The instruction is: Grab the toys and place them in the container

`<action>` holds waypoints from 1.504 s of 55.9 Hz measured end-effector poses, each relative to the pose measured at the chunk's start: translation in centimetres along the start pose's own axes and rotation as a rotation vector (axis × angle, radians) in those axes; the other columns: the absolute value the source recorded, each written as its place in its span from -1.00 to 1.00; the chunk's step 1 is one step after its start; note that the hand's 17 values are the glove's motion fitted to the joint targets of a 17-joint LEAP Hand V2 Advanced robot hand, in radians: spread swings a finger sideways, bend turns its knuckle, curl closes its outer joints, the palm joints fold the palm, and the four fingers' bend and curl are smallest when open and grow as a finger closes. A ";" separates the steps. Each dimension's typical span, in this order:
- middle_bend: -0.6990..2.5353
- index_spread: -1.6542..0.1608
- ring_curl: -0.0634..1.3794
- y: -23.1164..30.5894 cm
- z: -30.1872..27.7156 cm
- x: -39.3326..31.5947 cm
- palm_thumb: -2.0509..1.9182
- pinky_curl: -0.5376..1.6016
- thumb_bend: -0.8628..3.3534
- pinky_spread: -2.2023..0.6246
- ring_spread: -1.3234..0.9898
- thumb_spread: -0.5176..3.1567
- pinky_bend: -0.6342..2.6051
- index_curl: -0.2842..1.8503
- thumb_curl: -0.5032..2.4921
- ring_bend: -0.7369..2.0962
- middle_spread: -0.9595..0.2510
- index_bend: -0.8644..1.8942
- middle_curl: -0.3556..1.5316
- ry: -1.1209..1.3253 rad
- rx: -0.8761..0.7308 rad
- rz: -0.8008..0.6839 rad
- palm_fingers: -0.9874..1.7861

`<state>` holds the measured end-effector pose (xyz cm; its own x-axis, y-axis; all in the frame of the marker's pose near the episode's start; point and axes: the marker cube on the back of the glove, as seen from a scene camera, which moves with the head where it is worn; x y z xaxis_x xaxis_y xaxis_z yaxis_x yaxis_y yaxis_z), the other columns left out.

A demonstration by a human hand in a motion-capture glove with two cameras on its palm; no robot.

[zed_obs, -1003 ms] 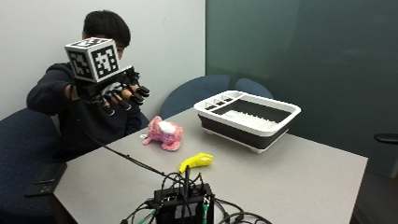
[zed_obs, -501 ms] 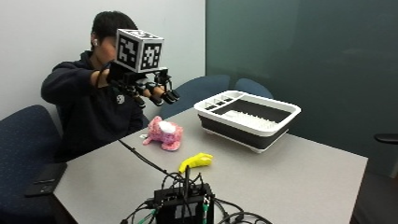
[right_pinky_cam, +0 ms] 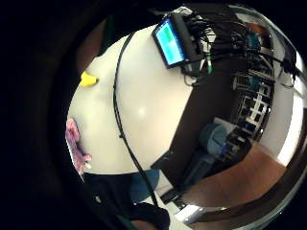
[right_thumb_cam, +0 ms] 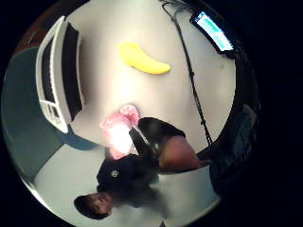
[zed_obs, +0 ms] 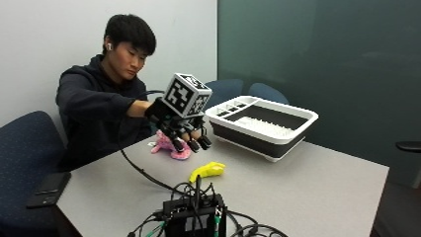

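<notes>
A gloved right hand (zed_obs: 183, 132), fingers loosely spread and holding nothing, hovers over a pink plush (zed_obs: 172, 146) at centre-left, a yellow toy (zed_obs: 206, 170) below and the container (zed_obs: 263, 126) right of centre; the plush looks soft and light, best pinched round its body.

A plain white wall (zed_obs: 53, 44) meets a dark teal glass partition (zed_obs: 315, 54) at the corner. A grey rectangular table (zed_obs: 309, 182) fills the foreground. Blue upholstered office chairs stand around it: one near the wall (zed_obs: 23, 153), two at the far side (zed_obs: 227, 91).
</notes>
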<state>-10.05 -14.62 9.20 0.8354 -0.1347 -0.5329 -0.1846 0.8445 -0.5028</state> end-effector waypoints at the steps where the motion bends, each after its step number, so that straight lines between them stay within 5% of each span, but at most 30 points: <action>1: -0.52 0.53 -0.73 -0.3 0.2 -0.2 0.03 -0.31 -0.60 0.54 0.15 -0.10 -0.09 -0.42 -0.49 -0.39 0.59 -0.22 -0.43 0.003 -0.006 -0.002 -0.47; 27: -0.53 0.54 -0.74 -5.0 4.7 -5.1 0.05 -0.30 -0.60 0.55 0.16 -0.10 -0.08 -0.37 -0.47 -0.38 0.67 -0.23 -0.49 0.011 0.016 -0.043 -0.49; 51: -0.40 0.52 -0.73 -5.4 4.1 -6.2 0.32 -0.39 -0.46 0.52 0.06 0.06 -0.24 -0.14 -0.40 -0.35 0.46 0.40 -0.43 -0.127 0.316 -0.128 -0.09; 84: -0.27 0.57 -0.69 -3.0 1.2 -3.3 0.37 -0.39 -0.46 0.50 -0.07 0.04 -0.27 -0.13 -0.35 -0.34 0.20 0.39 -0.24 -0.169 0.371 -0.126 -0.06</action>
<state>-11.69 -16.13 13.29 0.9184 -0.1878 -0.3483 0.0971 0.9603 -0.2616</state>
